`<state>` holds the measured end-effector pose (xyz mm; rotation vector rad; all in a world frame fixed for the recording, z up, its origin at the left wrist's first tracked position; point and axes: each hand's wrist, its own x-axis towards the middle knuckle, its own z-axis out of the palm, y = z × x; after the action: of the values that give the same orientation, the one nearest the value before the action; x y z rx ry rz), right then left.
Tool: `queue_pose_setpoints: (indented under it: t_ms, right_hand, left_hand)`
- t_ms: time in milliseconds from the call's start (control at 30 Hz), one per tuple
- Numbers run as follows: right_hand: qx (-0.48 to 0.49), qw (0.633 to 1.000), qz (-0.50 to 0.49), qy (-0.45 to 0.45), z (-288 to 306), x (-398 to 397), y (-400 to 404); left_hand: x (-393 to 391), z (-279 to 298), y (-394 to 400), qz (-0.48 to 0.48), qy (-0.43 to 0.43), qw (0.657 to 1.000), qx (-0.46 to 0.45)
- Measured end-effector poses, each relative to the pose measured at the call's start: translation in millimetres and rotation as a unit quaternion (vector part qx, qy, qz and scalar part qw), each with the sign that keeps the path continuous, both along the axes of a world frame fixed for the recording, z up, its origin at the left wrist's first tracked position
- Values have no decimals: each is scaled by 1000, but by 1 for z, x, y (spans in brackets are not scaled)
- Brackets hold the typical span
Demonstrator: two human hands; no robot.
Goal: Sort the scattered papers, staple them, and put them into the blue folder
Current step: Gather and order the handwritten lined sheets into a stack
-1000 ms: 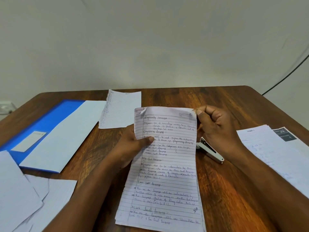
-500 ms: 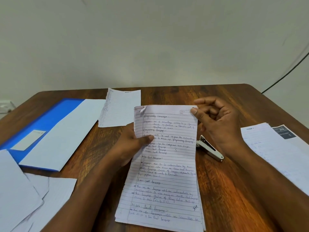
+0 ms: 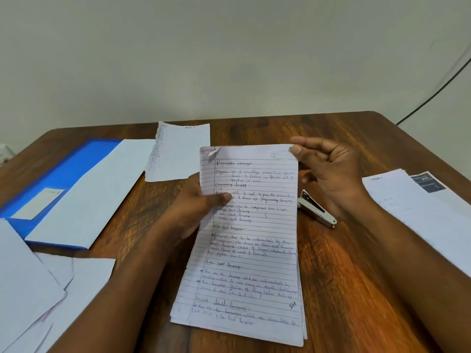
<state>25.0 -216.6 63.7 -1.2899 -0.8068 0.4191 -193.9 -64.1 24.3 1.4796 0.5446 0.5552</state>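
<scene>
Wood-grain table [image 3: 254, 128] under your arms carries it all. Your left hand [image 3: 193, 207] pinches 1 handwritten stack [image 3: 249, 238] by its left edge; whether that stack is stapled yet, you can't tell. Your right hand [image 3: 331, 169] hangs open, a fingertip at the stack's top right corner, above the stapler [image 3: 316, 208]. Left of your left hand, loose sheets [image 3: 38, 289] remain unsorted. Beyond them lies the blue folder [image 3: 58, 179], a sheet across it, so stapling and filing look unfinished.

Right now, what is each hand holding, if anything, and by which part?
The left hand grips the handwritten paper stack at its left edge, thumb on the top sheet. The right hand is open, one fingertip touching the stack's top right corner.
</scene>
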Motion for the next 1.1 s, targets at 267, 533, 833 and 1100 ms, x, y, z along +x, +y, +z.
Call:
queue_pose_setpoints:
  t_ms: [267, 533, 833, 1100]
  right_hand:
    - [-1, 994, 35, 101, 6, 5, -1]
    - [2, 991, 31, 132, 2, 6, 1]
    - [-135, 983, 126, 5, -3, -4, -4]
    - [-150, 971, 182, -35, -4, -10, -3]
  left_hand:
    - [1, -1, 2, 8, 32, 999, 20]
    - [0, -1, 2, 9, 27, 1000, 6]
    - [-7, 12, 12, 147, -88, 977, -130]
    - [-25, 8, 45, 293, -162, 927, -171]
